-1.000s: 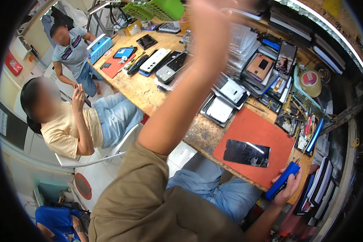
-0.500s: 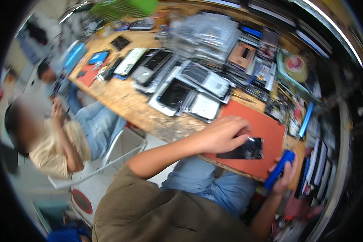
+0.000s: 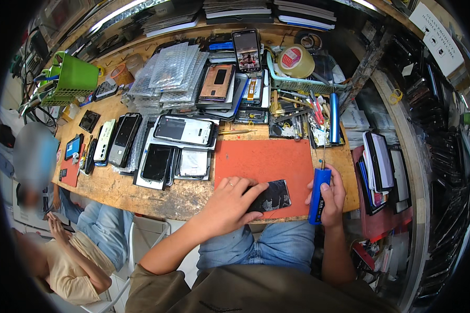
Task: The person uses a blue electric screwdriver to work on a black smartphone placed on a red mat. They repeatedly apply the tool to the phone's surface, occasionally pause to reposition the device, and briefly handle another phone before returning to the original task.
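Observation:
My left hand (image 3: pixel 234 202) lies over the left end of a black phone screen (image 3: pixel 274 196), thumb at its near edge and fingers along the far side, gripping it. Scuffed grey patches mark the screen's right part. It rests on a red-orange mat (image 3: pixel 261 161) near the table's front edge. My right hand (image 3: pixel 330 200) is wrapped round a blue-handled tool (image 3: pixel 317 202), held upright just off the mat's right side. A thin metal shaft sticks out of its far end. The tool's tip is apart from the screen.
Several phones (image 3: pixel 158 163) and bubble-wrap sleeves (image 3: pixel 172 68) crowd the left and back. A lit phone (image 3: pixel 246 51) stands upright behind. Small tools (image 3: pixel 292 117) and a green basket (image 3: pixel 297 85) holding tape lie back right. A seated person (image 3: pixel 73 255) is at left.
The view has swung, bringing the mat nearer the middle. My left fingers have spread further over the screen. The blue tool now stands more upright in my right hand.

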### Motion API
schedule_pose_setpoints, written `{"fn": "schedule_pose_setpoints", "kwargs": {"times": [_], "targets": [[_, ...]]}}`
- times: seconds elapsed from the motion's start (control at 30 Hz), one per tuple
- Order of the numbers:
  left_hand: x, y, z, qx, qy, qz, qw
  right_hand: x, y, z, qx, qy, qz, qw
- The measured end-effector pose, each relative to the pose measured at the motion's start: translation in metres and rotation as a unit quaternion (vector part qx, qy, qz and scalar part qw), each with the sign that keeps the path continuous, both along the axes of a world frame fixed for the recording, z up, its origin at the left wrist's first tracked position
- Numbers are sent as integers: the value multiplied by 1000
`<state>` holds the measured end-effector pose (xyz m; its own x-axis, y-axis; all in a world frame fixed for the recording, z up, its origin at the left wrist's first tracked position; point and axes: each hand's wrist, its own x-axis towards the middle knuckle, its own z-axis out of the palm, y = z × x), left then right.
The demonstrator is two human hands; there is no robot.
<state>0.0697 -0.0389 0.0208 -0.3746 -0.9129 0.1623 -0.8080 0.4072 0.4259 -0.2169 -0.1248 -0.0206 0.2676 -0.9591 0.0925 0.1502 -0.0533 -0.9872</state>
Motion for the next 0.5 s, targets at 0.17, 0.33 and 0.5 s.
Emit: {"fn": "schedule_pose_setpoints", "kwargs": {"times": [0.17, 0.33, 0.5], "targets": [[17, -2, 9, 21, 39, 18, 999, -3, 0, -2, -3, -14, 13, 1000], [28, 10, 19, 1, 71, 73, 995, -2, -1, -2, -5, -25, 18, 999], [54, 33, 48, -38, 71, 154, 985, -4, 0, -2, 1, -25, 20, 1000]]}}
